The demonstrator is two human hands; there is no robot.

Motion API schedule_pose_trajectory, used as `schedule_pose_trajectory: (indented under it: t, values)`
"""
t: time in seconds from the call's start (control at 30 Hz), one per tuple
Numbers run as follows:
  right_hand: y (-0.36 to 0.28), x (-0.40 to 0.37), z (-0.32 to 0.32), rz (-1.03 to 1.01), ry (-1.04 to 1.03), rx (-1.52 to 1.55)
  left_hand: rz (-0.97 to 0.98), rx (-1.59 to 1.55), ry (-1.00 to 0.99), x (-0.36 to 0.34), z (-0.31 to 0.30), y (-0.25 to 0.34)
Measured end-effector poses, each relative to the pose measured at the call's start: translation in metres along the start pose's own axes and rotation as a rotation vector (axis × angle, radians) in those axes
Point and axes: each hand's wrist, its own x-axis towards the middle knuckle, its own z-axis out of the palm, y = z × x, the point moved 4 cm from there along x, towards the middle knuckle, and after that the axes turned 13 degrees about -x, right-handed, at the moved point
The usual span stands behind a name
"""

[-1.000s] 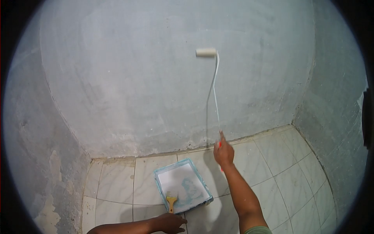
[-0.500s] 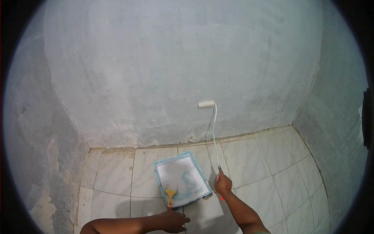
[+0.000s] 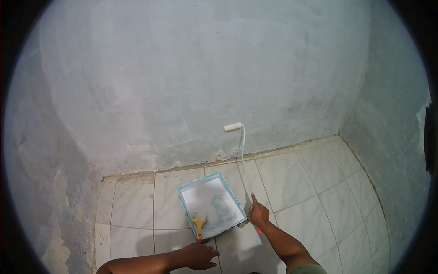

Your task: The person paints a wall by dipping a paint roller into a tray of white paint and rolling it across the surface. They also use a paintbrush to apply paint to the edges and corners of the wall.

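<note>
A paint roller (image 3: 233,127) with a white sleeve and a long thin wire frame is in my right hand (image 3: 259,214), its fingers wrapped round the handle; a bit of red shows below the fist. The sleeve is up in front of the lower wall; whether it touches cannot be told. My left hand (image 3: 197,256) is low, just below the paint tray, its fingers apart with nothing visible in them. The blue-rimmed paint tray (image 3: 182,201) holds white paint with bluish streaks. A paintbrush (image 3: 199,223) with a yellow ferrule rests on its near left edge, handle end close to my left hand.
A grey, patchy wall (image 3: 200,77) rises ahead, meeting side walls at both corners. Paint peels on the left wall (image 3: 57,214). Pale tiles (image 3: 292,178) cover the floor round the tray. A dark object (image 3: 428,137) shows at the far right edge.
The roller has tilted and shifted slightly left and down in view, with my right hand moving a little left. The view has shifted slightly. My left hand remains near the brush.
</note>
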Motion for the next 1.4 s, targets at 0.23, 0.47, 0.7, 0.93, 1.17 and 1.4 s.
schedule_pose_trajectory:
  t: [0.23, 0.47, 0.7, 0.93, 1.17, 1.4]
  values:
    - [-0.018, 0.009, -0.039, 0.064, 0.016, 0.097, 0.04, 0.005, 0.15, -0.014, -0.013, 0.028]
    - [-0.035, 0.04, -0.066, 0.038, 0.078, 0.086, 0.064, -0.032, 0.151, -0.015, -0.009, 0.03]
    - [0.036, -0.019, -0.001, 0.088, -0.1, 0.053, 0.036, -0.048, 0.212, -0.031, -0.004, 0.031]
    - [0.094, -0.093, -0.056, 0.007, -0.159, 0.077, 0.147, 0.047, 0.085, -0.044, 0.001, 0.056]
    - [0.075, -0.173, -0.132, 0.01, -0.328, 0.232, 0.246, 0.12, -0.084, -0.022, 0.024, 0.031]
    - [0.039, -0.203, -0.159, 0.044, -0.56, 0.065, 0.348, -0.005, -0.055, -0.012, 0.029, 0.022]
